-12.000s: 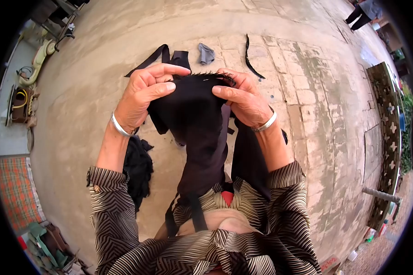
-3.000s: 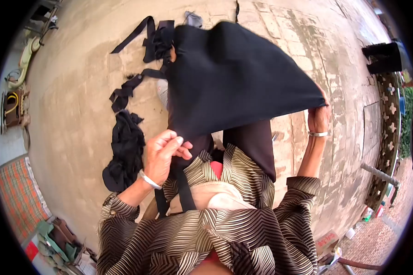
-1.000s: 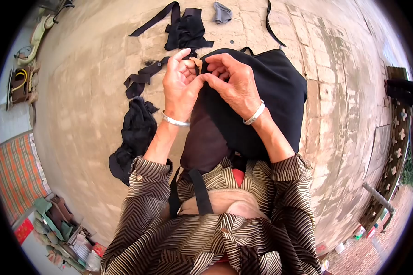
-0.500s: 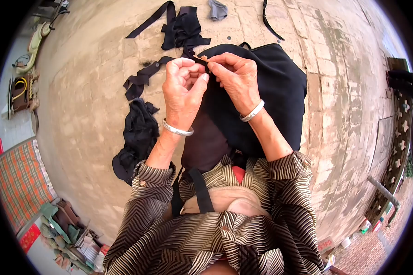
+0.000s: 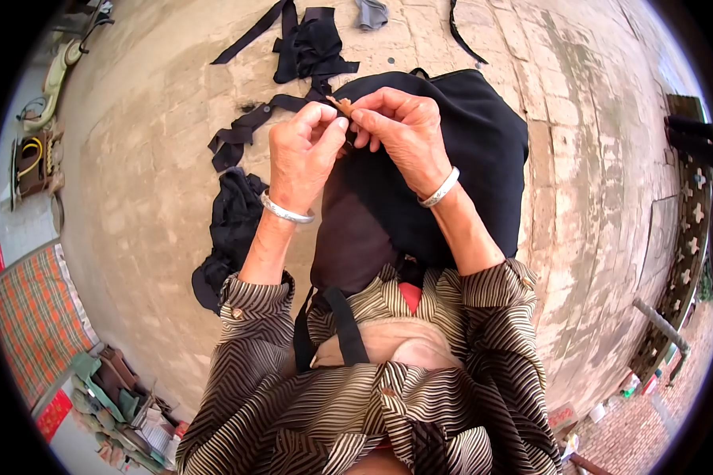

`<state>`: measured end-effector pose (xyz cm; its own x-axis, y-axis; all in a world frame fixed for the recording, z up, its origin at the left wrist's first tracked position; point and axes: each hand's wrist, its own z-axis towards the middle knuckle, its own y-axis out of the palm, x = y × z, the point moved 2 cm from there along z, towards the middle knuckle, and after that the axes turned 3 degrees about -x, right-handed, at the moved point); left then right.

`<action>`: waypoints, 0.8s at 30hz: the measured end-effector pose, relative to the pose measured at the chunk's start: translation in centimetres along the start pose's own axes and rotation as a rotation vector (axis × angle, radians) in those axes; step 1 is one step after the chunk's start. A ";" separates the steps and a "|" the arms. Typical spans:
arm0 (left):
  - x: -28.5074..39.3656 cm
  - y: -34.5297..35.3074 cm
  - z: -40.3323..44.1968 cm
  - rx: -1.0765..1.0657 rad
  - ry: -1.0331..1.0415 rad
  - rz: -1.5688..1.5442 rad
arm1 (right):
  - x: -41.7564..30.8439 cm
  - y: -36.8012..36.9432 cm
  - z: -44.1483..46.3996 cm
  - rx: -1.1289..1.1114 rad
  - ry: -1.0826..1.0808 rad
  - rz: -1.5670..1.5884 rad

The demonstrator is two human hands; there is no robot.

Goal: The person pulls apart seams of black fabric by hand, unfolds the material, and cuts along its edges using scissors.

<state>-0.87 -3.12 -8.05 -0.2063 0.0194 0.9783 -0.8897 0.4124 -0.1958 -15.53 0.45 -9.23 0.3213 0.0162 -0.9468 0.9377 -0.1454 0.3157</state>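
Note:
My right hand [image 5: 404,138] pinches a small brown, crumpled scrap [image 5: 341,104] between thumb and fingertips; what it is made of I cannot make out. Close against it, my left hand [image 5: 305,154] is closed in a pinch, thumb against forefinger, and whatever lies between those tips is too small to name. Both hands are above a large black cloth [image 5: 475,150] spread over my lap. Just beyond my left fingers, a dark fabric strip [image 5: 249,123] trails across the ground.
A crumpled black cloth [image 5: 234,226] lies to my left. Ahead are black fabric pieces [image 5: 309,47], a grey cloth [image 5: 371,14] and a thin black strap [image 5: 461,36] on the brick paving [image 5: 150,174]. A checked cloth [image 5: 43,309] is at the far left.
My left hand has moved slightly left, and its fingers have drawn into a tighter pinch. The brown scrap now shows more fully at the fingertips. My right hand is nearly unmoved.

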 end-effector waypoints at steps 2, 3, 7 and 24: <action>-0.1 -0.1 -0.1 0.046 0.066 0.049 | -0.3 0.2 0.1 0.035 0.026 -0.013; -0.1 -0.1 -0.2 0.045 0.066 0.048 | -0.5 0.2 0.1 0.068 0.052 -0.025; 0.2 -0.1 -0.4 0.113 0.195 -0.010 | -0.8 -0.4 0.2 0.098 0.070 -0.093; -1.6 -1.0 0.0 0.119 -0.011 -0.616 | -11.3 -23.5 -1.0 0.748 -0.289 -2.139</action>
<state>0.30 -3.56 -9.39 0.3550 -0.1993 0.9134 -0.8857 0.2409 0.3968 -41.04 4.64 -5.84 -0.8267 0.5124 0.2323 -0.4424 -0.3369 -0.8311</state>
